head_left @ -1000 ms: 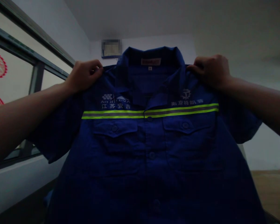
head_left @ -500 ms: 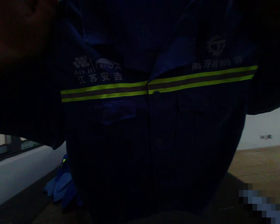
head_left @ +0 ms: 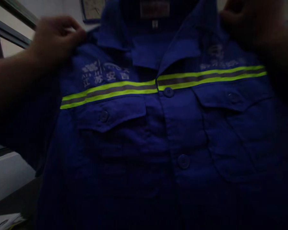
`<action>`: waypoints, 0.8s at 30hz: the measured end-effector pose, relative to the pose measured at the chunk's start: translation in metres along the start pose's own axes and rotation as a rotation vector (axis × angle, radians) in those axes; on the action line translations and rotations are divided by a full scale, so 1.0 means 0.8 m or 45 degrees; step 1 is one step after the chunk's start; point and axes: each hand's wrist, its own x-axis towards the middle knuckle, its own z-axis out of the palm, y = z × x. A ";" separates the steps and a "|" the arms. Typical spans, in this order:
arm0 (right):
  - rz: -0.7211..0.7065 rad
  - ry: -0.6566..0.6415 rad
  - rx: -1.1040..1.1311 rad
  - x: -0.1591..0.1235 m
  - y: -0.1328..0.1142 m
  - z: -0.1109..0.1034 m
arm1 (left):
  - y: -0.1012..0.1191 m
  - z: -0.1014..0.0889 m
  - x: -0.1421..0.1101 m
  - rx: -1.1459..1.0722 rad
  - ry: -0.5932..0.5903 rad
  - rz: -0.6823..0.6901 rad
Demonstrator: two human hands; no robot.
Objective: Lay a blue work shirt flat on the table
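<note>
A blue work jacket (head_left: 129,143) hangs upright before me with its front towards me, filling most of the head view. Across its chest runs a yellow-green and grey reflective band, with white lettering above it and a buttoned pocket flap on each side. My left hand (head_left: 56,35) is closed, pinching the jacket's shoulder at the left. At the opposite shoulder, by the collar, my right hand (head_left: 252,20) is closed on the cloth, dark and blurred. A label shows inside the collar. The jacket's lower part runs out of view.
White papers (head_left: 6,221) lie at the lower left on a dark surface. A pale low wall (head_left: 8,175) and a window frame (head_left: 11,30) stand at the left. Behind the collar, a framed picture (head_left: 94,9) hangs on the wall.
The jacket's collar has come into view and its front appears brighter and larger. Both hands now show at the shoulders. The blue clothes pile at lower left is out of sight.
</note>
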 end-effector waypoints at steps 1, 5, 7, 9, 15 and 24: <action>0.060 0.086 0.034 -0.001 -0.007 -0.011 | 0.012 0.010 -0.004 0.002 0.071 0.002; 0.159 -0.167 0.159 -0.006 -0.034 0.030 | 0.020 0.103 -0.013 -0.197 -0.194 -0.130; 0.122 -0.462 0.197 -0.022 -0.045 0.093 | 0.016 0.177 -0.030 -0.309 -0.453 -0.192; 0.059 -0.809 0.322 -0.059 -0.061 0.164 | 0.022 0.255 -0.067 -0.405 -0.720 -0.234; 0.083 -1.367 0.525 -0.282 -0.177 0.296 | 0.089 0.429 -0.254 -0.441 -0.918 -0.455; 0.247 -1.137 0.742 -0.425 -0.310 0.338 | 0.123 0.556 -0.400 -0.298 -0.735 -0.670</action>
